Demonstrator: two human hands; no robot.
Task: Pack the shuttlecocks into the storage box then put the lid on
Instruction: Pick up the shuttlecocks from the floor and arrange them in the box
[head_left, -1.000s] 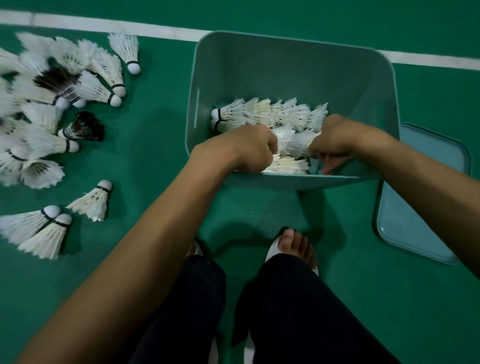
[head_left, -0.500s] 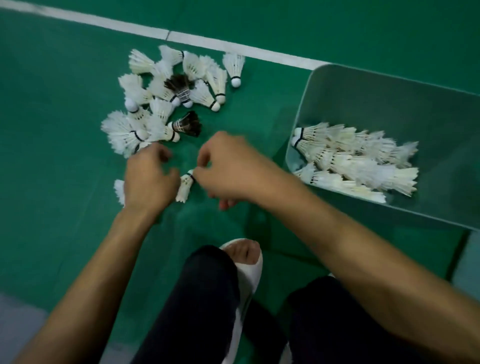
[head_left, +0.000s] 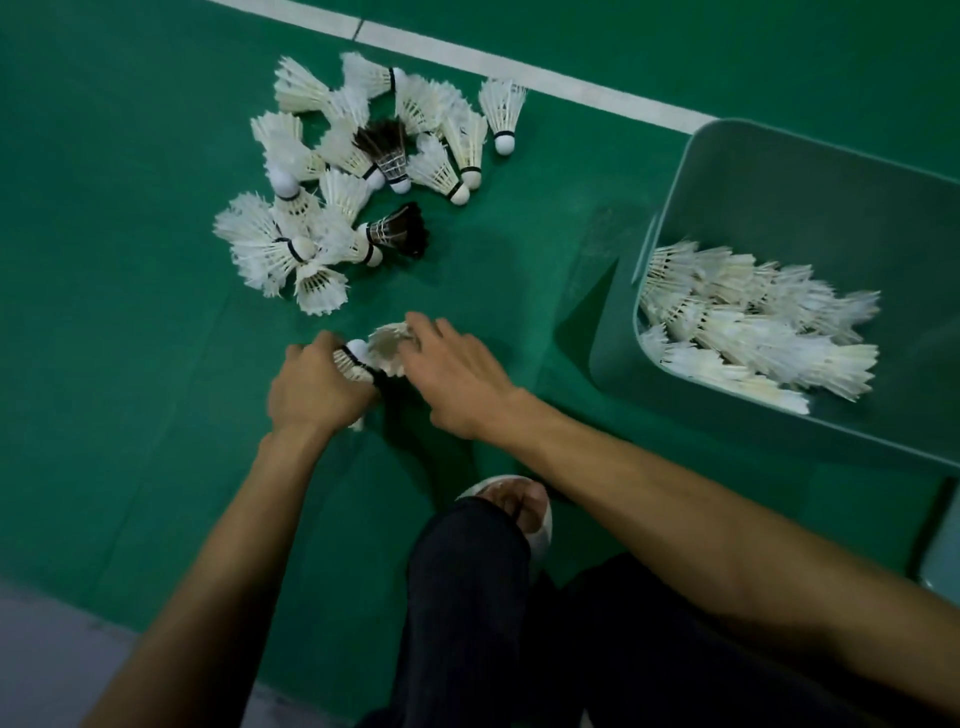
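Two hands work low over the green floor (head_left: 130, 312). I see the left hand (head_left: 317, 389) curled round a shuttlecock (head_left: 348, 364), whose cork tip pokes out past the fingers. The right hand (head_left: 457, 384) lays its fingers on a second shuttlecock (head_left: 387, 345) just beside it; whether it pinches, I cannot tell. Beyond them lies the pile (head_left: 363, 171) of loose ones. Well to the right, the storage box (head_left: 779, 208) holds packed shuttlecocks (head_left: 753, 322).
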